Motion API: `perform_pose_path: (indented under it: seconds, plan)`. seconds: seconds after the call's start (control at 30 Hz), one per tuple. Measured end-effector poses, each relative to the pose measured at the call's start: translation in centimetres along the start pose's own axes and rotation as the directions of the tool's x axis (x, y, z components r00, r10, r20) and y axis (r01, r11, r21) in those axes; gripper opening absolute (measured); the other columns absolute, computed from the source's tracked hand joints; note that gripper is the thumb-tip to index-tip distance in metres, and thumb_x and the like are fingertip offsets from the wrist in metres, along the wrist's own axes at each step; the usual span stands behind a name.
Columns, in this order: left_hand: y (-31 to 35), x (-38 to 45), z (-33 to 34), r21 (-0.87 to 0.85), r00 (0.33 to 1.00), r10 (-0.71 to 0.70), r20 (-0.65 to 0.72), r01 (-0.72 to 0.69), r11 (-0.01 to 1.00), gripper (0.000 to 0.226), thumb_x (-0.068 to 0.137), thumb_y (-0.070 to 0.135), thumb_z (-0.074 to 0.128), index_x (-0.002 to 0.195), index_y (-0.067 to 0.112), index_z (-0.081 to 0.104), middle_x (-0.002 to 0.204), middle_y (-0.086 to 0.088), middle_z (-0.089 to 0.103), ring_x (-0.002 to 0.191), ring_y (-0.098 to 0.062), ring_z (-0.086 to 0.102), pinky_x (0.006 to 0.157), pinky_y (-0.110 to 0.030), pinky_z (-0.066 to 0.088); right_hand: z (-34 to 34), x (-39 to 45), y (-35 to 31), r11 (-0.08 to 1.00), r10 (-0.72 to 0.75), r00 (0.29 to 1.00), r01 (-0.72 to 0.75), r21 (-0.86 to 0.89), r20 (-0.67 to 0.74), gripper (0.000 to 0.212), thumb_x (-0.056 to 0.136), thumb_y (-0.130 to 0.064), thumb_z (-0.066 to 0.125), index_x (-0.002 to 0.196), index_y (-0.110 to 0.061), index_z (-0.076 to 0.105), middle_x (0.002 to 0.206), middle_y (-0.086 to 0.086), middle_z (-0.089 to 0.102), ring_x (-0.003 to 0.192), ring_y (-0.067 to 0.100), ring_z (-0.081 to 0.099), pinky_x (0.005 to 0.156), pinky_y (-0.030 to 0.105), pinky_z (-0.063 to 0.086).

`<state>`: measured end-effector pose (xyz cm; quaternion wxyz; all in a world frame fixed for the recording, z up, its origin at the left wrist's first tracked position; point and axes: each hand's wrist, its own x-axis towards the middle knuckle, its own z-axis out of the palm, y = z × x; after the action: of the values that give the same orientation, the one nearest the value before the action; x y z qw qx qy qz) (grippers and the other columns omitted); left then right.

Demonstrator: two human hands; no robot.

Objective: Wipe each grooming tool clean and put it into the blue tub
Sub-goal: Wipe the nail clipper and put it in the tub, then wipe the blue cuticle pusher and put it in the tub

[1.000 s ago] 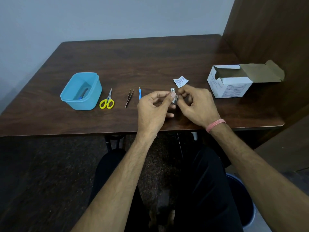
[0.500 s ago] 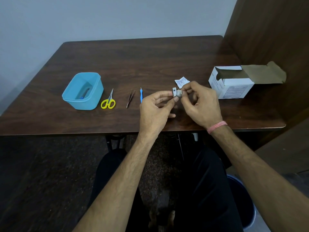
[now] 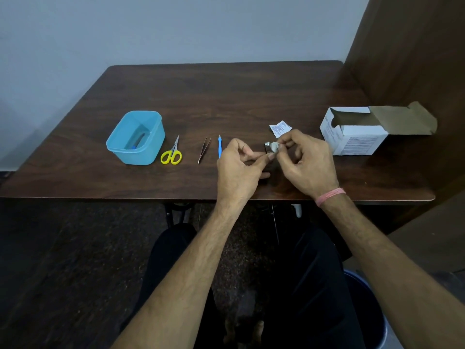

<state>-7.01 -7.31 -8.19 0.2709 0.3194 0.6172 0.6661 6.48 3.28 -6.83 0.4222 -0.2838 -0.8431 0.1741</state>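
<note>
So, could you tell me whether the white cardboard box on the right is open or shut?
Open. The white cardboard box lies on its side on the dark wooden table, brown flap folded out, dark interior visible.

Dim, even light; wide-angle bowing at edges.

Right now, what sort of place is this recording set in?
Probably a plain indoor room set up for the task: a dark wooden table against a bare wall, with grooming tools laid in a row beside a blue tub and an opened cardboard box.
</note>
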Motion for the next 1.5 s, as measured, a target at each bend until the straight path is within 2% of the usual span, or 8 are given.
perform_pose_path:
  seconds: [0.23,0.4,0.53,0.8,0.97,1.13,1.3,1.5]
  plan:
    - [1.7,-0.2,-1.0,-0.014,0.997,-0.06,0.045,0.06,0.998,0.021,0.097,0.015,0.092,0.115,0.014,0.083,0.1,0.0,0.089,0.096,-0.011,0.085,0.071,-0.03,0.07,0.1,0.2,0.6,1.0,-0.001,1.0,0.001,0.011,-0.024,0.003,0.097,-0.026,0.071,0.097,-0.024,0.073,0.065,-0.029,0.055,0.055,0.012,0.056,0.054,0.03,0.044]
    - [5.0,1.3,-7.5,0.026,0.981,0.051,-0.185,-0.047,0.999,0.016,0.093,0.015,0.095,0.104,0.025,0.089,0.092,0.009,0.088,0.082,-0.001,0.08,0.057,-0.024,0.061,0.8,0.4,1.0,0.993,0.076,0.997,-0.074,0.097,-0.018,0.004,0.096,-0.032,0.071,0.095,-0.033,0.068,0.062,-0.01,0.059,0.06,0.016,0.061,0.061,0.039,0.052]
    - [8.8,3.9,-16.2,0.299,0.901,0.158,-0.404,-0.033,0.954,0.015,0.092,0.031,0.095,0.107,0.029,0.093,0.097,0.02,0.087,0.091,0.001,0.079,0.086,-0.038,0.068,2.3,0.6,-1.5,0.863,0.247,0.963,-0.27,0.426,0.109,0.007,0.093,-0.038,0.07,0.094,-0.034,0.076,0.087,-0.003,0.079,0.072,0.018,0.075,0.054,0.033,0.06]
    - [11.4,8.0,-21.9,0.846,0.891,0.174,-0.42,0.314,0.432,0.019,0.081,0.045,0.1,0.09,0.033,0.089,0.1,0.01,0.085,0.101,-0.019,0.08,0.086,-0.035,0.059,5.9,0.9,-3.6,0.765,0.345,0.912,-0.411,0.497,0.222,0.008,0.095,-0.038,0.07,0.096,-0.034,0.077,0.088,-0.004,0.082,0.051,0.013,0.065,0.042,0.023,0.048]
    - [10.5,9.2,-20.3,0.938,0.924,0.171,-0.343,0.327,0.115,0.017,0.087,0.023,0.085,0.103,0.019,0.087,0.105,-0.006,0.083,0.105,-0.036,0.079,0.086,-0.041,0.063,5.6,0.7,-2.8,0.741,0.377,0.898,-0.44,0.507,0.229,0.013,0.091,-0.044,0.07,0.094,-0.034,0.078,0.085,-0.002,0.082,0.049,0.012,0.064,0.042,0.023,0.049]
    - [9.9,10.0,-19.6,0.945,0.938,0.142,-0.316,0.324,-0.033,0.031,0.086,0.025,0.09,0.113,0.013,0.079,0.101,-0.009,0.076,0.108,-0.036,0.079,0.077,-0.039,0.052,5.8,0.6,-2.9,0.77,0.365,0.905,-0.426,0.475,0.22,0.011,0.101,-0.024,0.072,0.093,-0.029,0.077,0.082,-0.001,0.081,0.051,0.01,0.064,0.045,0.018,0.048]
    - [10.2,10.0,-20.0,0.95,0.943,0.122,-0.31,0.312,0.006,0.037,0.09,0.031,0.089,0.12,0.012,0.08,0.097,-0.006,0.073,0.093,-0.029,0.074,0.075,-0.039,0.055,5.8,0.6,-3.0,0.772,0.366,0.904,-0.427,0.471,0.22,0.016,0.103,-0.018,0.072,0.092,-0.027,0.078,0.081,-0.002,0.081,0.054,0.005,0.065,0.047,0.015,0.048]
    - [12.2,7.4,-19.3,0.908,0.89,0.308,-0.337,0.22,0.356,0.013,0.093,0.045,0.084,0.096,0.032,0.086,0.097,0.008,0.084,0.1,-0.025,0.08,0.082,-0.037,0.058,5.9,0.7,-3.0,0.766,0.376,0.902,-0.432,0.476,0.214,0.014,0.103,-0.017,0.071,0.094,-0.027,0.077,0.082,-0.002,0.081,0.054,0.005,0.066,0.047,0.015,0.048]
